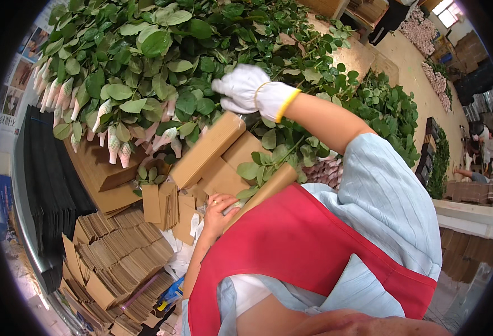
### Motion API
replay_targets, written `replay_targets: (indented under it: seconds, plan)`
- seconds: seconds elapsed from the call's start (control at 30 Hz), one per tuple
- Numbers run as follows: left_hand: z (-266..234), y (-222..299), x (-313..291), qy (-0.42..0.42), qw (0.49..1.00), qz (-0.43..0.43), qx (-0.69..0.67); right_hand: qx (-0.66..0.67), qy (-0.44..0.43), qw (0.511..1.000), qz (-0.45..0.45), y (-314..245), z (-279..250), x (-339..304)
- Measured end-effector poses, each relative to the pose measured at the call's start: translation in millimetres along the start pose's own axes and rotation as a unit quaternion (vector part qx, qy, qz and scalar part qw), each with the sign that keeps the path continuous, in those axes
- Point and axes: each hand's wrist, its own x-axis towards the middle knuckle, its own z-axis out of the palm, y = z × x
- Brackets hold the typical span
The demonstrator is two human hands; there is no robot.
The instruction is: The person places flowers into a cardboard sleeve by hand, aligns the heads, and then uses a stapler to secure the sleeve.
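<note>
My right hand (245, 89), in a white knitted glove with a yellow cuff, is over the leafy rose stems (196, 67) heaped at the back. Its fingers are bent and drawn together; what they hold, if anything, is hidden. Bare and wearing a ring, my left hand (219, 213) is low in front of my red apron, beside a tan cardboard edge (266, 193). Its fingers curl round a small pale thing that I cannot make out. Close to it lies a leafy stem (263, 165). Rose heads in white netting (114, 144) hang out of the heap at the left.
A long cardboard box (207, 154) stands between my hands and the heap. Stacks of folded cardboard (120, 252) fill the lower left, beside black sheets (50, 185). More greenery (389, 112) lies at the right. Netted flowers (420, 31) and people appear far right.
</note>
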Motion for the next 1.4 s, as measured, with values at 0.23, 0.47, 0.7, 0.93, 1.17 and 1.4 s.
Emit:
replay_targets:
  seconds: [0.23, 0.47, 0.7, 0.93, 1.17, 1.4]
  plan:
    - [2, -10, -11, -0.006, 1.0, -0.002, 0.018, 0.008, 0.027, 0.999, -0.023, -5, -38, 17]
    - [0, 11, 6, 0.025, 0.986, -0.108, -0.128, 0.081, -0.084, 0.993, 0.022, -18, -165, 41]
    - [-1, -7, 6, -0.001, 0.998, 0.012, -0.058, 0.195, -0.011, 0.981, 0.011, -46, -237, 8]
    - [16, 7, 0, 0.134, 0.983, 0.021, -0.123, 0.245, -0.3, 0.921, -0.046, -5, -59, -125]
    - [18, -3, -18, 0.128, 0.989, -0.012, -0.067, -0.054, -0.209, 0.977, 0.0, -35, -103, -89]
    - [24, -15, -15, 0.199, 0.975, 0.098, -0.016, 0.135, -0.145, 0.978, 0.069, 29, 2, -15]
